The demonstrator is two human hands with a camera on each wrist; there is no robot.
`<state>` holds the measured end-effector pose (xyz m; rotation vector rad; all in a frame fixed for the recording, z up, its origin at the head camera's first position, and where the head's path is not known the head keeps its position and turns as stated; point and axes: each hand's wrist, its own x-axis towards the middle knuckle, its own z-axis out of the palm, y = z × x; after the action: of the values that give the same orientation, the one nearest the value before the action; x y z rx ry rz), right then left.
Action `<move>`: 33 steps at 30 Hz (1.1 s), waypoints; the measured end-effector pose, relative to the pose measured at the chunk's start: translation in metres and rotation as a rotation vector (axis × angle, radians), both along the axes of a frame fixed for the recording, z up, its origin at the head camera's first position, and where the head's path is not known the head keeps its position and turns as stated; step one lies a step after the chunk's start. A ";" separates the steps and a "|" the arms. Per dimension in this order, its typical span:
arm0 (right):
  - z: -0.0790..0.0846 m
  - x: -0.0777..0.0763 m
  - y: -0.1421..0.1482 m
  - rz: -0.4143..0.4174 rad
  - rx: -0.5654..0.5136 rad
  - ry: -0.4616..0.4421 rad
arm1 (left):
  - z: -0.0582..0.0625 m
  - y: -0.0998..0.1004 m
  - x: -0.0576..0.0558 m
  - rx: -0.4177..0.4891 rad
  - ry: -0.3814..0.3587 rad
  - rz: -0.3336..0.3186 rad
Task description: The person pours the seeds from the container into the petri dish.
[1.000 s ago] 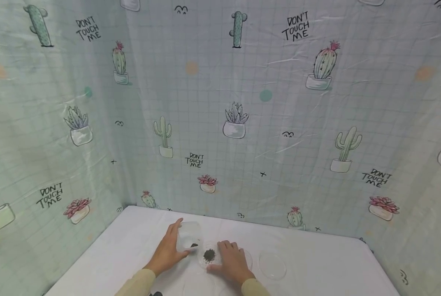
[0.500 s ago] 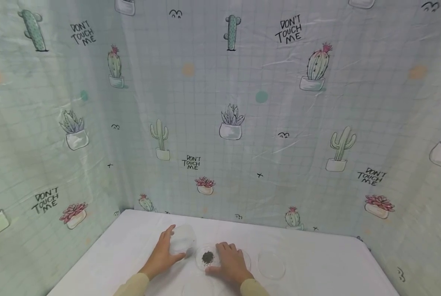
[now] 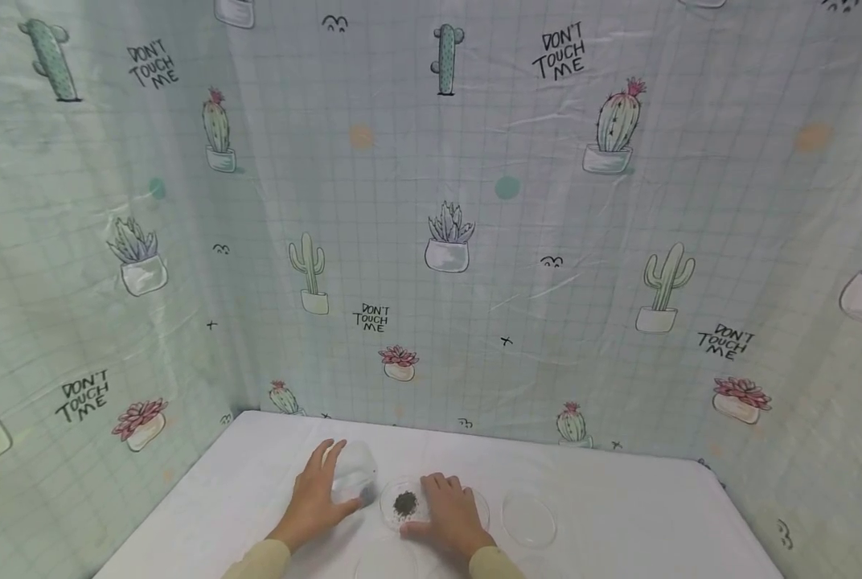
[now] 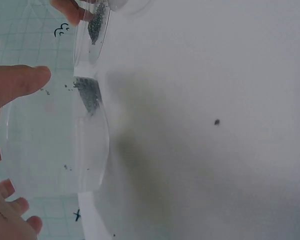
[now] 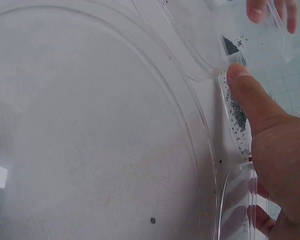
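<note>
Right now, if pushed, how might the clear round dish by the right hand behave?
The clear round dish looks thin-walled, so probably stiff and light. Low and broad, it should probably slide rather than tip. Its dark granules look loose, so jolting would likely scatter them.

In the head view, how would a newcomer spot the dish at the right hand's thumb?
Start from the white table below the cactus-print backdrop. Between the left hand and the right hand, touching the right, is a clear round dish. Unlike the clear round piece further right, it carries a pile of dark granules in its middle.
</note>
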<state>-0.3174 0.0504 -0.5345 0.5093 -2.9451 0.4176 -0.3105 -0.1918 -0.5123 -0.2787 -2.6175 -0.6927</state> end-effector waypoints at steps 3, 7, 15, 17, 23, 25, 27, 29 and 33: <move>0.000 0.002 0.000 0.001 -0.007 0.010 | 0.006 0.005 0.006 -0.043 0.060 -0.007; 0.000 0.003 0.000 -0.005 -0.014 0.019 | 0.011 0.010 0.011 -0.071 0.092 -0.041; -0.002 0.002 -0.002 0.002 -0.010 0.032 | 0.013 0.013 0.016 -0.062 0.122 -0.103; -0.001 0.002 -0.002 -0.003 -0.003 0.033 | 0.014 0.013 0.016 -0.057 0.123 -0.125; 0.000 0.001 -0.002 -0.007 0.002 0.003 | 0.015 0.011 0.019 -0.068 0.088 -0.148; 0.000 0.001 -0.003 -0.007 0.002 0.002 | 0.016 0.011 0.020 -0.075 0.068 -0.149; -0.001 0.000 -0.003 -0.008 0.007 0.006 | 0.017 0.010 0.021 -0.079 0.051 -0.153; -0.001 -0.001 -0.003 -0.012 0.005 0.005 | 0.017 0.010 0.022 -0.081 0.047 -0.160; -0.001 -0.001 -0.004 -0.019 0.003 -0.015 | 0.019 0.011 0.027 -0.086 0.050 -0.203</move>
<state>-0.3182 0.0462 -0.5351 0.4806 -2.9630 0.4167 -0.2840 -0.1808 -0.4931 -0.5858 -2.5983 -0.6308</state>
